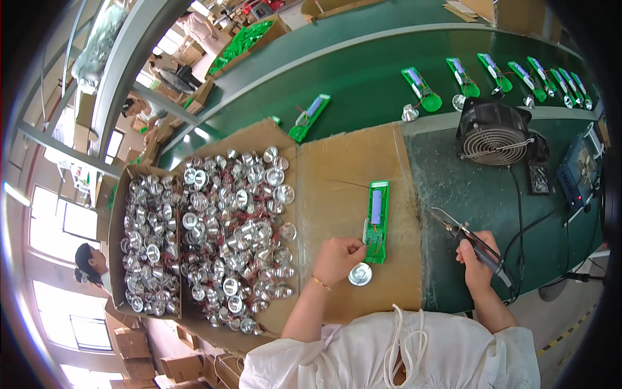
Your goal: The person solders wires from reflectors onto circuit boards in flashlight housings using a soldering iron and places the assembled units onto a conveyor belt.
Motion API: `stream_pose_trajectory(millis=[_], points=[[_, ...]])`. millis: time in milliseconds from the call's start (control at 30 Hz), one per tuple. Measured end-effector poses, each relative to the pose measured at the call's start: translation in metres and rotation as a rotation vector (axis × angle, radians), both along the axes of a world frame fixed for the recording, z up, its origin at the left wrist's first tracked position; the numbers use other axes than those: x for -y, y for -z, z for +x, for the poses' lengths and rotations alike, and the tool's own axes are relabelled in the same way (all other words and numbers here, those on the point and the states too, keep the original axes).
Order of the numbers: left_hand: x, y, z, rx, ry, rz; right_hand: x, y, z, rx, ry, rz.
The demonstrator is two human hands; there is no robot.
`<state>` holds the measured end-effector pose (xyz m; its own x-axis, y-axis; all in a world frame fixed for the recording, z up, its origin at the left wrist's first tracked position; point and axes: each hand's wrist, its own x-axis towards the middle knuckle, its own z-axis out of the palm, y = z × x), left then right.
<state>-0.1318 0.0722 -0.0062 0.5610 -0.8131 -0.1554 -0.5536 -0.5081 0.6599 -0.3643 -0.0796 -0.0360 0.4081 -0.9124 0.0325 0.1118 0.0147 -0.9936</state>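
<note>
On the brown cardboard in front of me lies a green plastic housing (387,223) with a purple cylindrical battery (376,206) and a small green circuit board (372,235) in it. My left hand (339,260) is closed in a pinch at the board's lower left edge; what its fingertips hold is too small to make out. Just below them sits a round silver reflector (360,274). My right hand (478,259) grips a soldering iron (481,244), its bent tip pointing up and left, apart from the housing.
Cardboard boxes full of silver reflectors (236,240) stand at my left. A black fan (494,139) and a blue soldering station (576,170) are at the right, with cables by my right arm. Beyond runs a green conveyor (363,91) carrying several housings. Other people work at far left.
</note>
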Motion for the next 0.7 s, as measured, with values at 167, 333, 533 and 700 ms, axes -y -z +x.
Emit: stream_pose_trajectory(millis=[167, 333, 533, 700], points=[[0.102, 0.000, 0.058, 0.282, 0.105, -0.032, 0.010, 0.014, -0.003, -0.042, 0.058, 0.066], [0.204, 0.016, 0.152, 0.491, 0.063, -0.116, 0.010, 0.011, 0.007, -0.045, 0.026, 0.059], [0.239, 0.025, 0.203, 0.669, -0.093, -0.370, 0.016, 0.020, 0.001, -0.111, 0.033, 0.155], [0.203, 0.011, 0.234, 0.935, -0.319, 0.124, 0.017, 0.022, 0.001, -0.153, -0.017, -0.042]])
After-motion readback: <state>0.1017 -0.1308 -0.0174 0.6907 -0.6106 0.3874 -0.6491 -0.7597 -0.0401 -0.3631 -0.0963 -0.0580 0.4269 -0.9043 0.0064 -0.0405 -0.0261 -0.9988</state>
